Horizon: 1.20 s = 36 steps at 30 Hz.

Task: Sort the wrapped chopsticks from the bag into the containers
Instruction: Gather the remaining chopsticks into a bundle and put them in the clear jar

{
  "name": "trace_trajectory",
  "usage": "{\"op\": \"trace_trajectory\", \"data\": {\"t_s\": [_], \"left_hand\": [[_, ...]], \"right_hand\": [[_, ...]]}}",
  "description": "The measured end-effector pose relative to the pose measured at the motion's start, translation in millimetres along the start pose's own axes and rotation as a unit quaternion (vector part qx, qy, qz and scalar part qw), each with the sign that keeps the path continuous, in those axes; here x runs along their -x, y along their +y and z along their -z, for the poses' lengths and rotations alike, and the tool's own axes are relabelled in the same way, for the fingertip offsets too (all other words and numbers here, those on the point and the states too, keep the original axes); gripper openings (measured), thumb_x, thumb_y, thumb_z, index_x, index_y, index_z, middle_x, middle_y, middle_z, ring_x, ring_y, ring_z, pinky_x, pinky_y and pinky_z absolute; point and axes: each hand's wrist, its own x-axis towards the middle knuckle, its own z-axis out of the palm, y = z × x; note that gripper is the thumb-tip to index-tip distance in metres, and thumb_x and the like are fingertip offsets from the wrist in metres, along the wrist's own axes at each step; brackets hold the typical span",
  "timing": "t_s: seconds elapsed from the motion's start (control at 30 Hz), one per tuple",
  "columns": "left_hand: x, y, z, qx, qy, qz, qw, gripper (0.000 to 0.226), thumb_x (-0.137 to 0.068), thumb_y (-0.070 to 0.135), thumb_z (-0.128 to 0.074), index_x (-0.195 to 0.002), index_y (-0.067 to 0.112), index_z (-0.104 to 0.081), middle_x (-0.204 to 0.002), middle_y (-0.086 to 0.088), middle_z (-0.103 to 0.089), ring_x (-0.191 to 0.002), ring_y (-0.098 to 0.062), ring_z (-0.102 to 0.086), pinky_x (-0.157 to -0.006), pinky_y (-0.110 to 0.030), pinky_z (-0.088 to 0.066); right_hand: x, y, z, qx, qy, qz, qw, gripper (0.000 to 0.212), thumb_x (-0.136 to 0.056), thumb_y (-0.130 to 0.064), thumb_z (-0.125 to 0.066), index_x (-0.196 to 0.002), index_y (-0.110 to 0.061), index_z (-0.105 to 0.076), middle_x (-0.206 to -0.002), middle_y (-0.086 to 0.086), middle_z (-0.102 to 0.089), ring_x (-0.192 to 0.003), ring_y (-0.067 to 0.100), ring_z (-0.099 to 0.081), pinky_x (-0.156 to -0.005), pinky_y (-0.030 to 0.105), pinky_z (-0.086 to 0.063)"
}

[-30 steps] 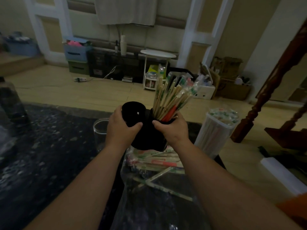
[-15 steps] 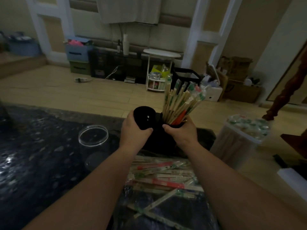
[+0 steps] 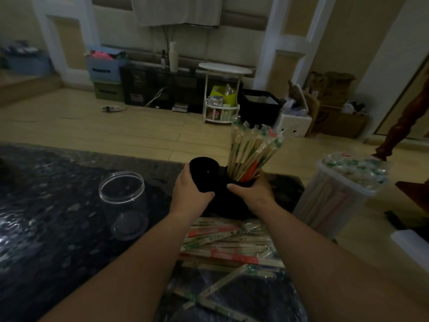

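At counter (image 3: 58, 228), left hand (image 3: 190, 192), right hand (image 3: 254, 192) clasp holder (image 3: 222, 203)

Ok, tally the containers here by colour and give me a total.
Black holder, two openings, gripped by left hand and right hand: 1
Clear jar: 1
White tub, full of wrapped chopsticks: 1
Total: 3

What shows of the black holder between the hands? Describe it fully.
The black holder looks matte and dark, two round tubes joined side by side, upright. Nothing sticks out of the left tube; the right one holds wrapped chopsticks fanning upward. The left hand grips the left tube, the right hand the right. It is near the counter's far edge, behind the bag of chopsticks; its base is hidden.
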Motion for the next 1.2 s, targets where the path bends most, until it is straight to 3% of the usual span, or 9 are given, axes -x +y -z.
{"op": "trace_trajectory", "data": {"t_s": [0.2,0.37,0.5,0.63,0.8,0.93,1.03,1.13,1.2], "left_hand": [[23,2,17,-0.001,0.011,-0.005,1.000,0.095,-0.085,0.033,-0.074,-0.156,0.022,-0.012,-0.160,-0.001,-0.019,-0.146,-0.021,-0.023,-0.117,-0.041,-0.029],[63,6,36,-0.029,0.053,-0.064,0.996,0.077,-0.088,0.030,-0.069,-0.152,0.021,-0.027,-0.154,0.001,-0.029,-0.140,-0.019,-0.030,-0.111,-0.036,-0.032],[87,-3,55,-0.065,0.158,-0.126,0.977,0.067,-0.084,0.025,-0.072,-0.144,0.017,-0.042,-0.139,-0.007,-0.043,-0.126,-0.024,-0.041,-0.102,-0.040,-0.037],[94,-14,79,-0.079,0.274,-0.069,0.956,0.067,-0.078,0.028,-0.078,-0.135,0.011,-0.048,-0.134,-0.016,-0.046,-0.124,-0.035,-0.043,-0.101,-0.051,-0.038],[87,-35,95,-0.034,0.307,0.046,0.950,0.101,-0.071,0.037,-0.084,-0.150,0.012,-0.025,-0.154,-0.017,-0.023,-0.143,-0.036,-0.020,-0.115,-0.055,-0.021],[70,-57,98,0.028,0.278,0.118,0.953,0.121,-0.067,0.041,-0.087,-0.155,0.013,-0.010,-0.161,-0.014,-0.017,-0.148,-0.030,-0.016,-0.119,-0.048,-0.018],[59,-75,97,0.110,0.231,0.161,0.953,0.116,-0.061,0.039,-0.091,-0.151,0.020,-0.022,-0.151,-0.011,-0.038,-0.137,-0.033,-0.039,-0.110,-0.050,-0.036],[63,-79,95,0.113,0.227,0.160,0.954,0.090,-0.060,0.034,-0.092,-0.133,0.018,-0.042,-0.134,-0.009,-0.053,-0.119,-0.030,-0.055,-0.096,-0.043,-0.047],[70,-77,97,0.102,0.233,0.156,0.955,0.087,-0.058,0.035,-0.092,-0.129,0.016,-0.045,-0.132,-0.010,-0.053,-0.116,-0.031,-0.056,-0.093,-0.041,-0.046]], "right_hand": [[22,1,9,0.033,-0.008,-0.025,0.999,0.084,-0.075,-0.023,-0.086,-0.143,-0.015,-0.038,-0.144,0.006,-0.048,-0.134,0.026,-0.045,-0.099,0.032,-0.042],[53,3,3,0.045,0.023,-0.074,0.996,0.076,-0.081,-0.026,-0.079,-0.146,-0.016,-0.040,-0.141,0.007,-0.053,-0.128,0.028,-0.051,-0.104,0.042,-0.045],[79,-3,-3,0.037,0.028,-0.080,0.996,0.075,-0.086,-0.028,-0.074,-0.150,-0.016,-0.035,-0.147,0.005,-0.048,-0.133,0.024,-0.047,-0.108,0.040,-0.042],[98,-12,-9,-0.006,0.012,-0.069,0.998,0.075,-0.090,-0.023,-0.071,-0.152,-0.015,-0.031,-0.153,0.005,-0.041,-0.138,0.022,-0.041,-0.112,0.039,-0.039],[110,-18,-17,-0.008,-0.019,-0.048,0.999,0.060,-0.093,-0.017,-0.066,-0.147,-0.014,-0.041,-0.145,0.003,-0.049,-0.131,0.021,-0.048,-0.096,0.029,-0.041],[114,-19,-22,0.001,-0.035,-0.029,0.999,0.055,-0.093,-0.021,-0.065,-0.145,-0.015,-0.045,-0.147,0.002,-0.048,-0.135,0.018,-0.045,-0.106,0.034,-0.043],[123,-20,-20,0.014,-0.040,-0.015,0.999,0.047,-0.093,-0.021,-0.065,-0.138,-0.017,-0.053,-0.140,0.000,-0.055,-0.128,0.013,-0.051,-0.102,0.032,-0.047],[138,-22,-12,0.013,-0.042,-0.003,0.999,0.039,-0.094,-0.017,-0.063,-0.133,-0.017,-0.057,-0.125,-0.005,-0.056,-0.101,0.001,-0.057,-0.069,0.007,-0.047],[150,-22,-5,0.018,-0.029,-0.001,0.999,0.033,-0.094,-0.017,-0.062,-0.127,-0.017,-0.061,-0.113,-0.008,-0.057,-0.099,0.003,-0.058,-0.066,0.006,-0.042]]}}
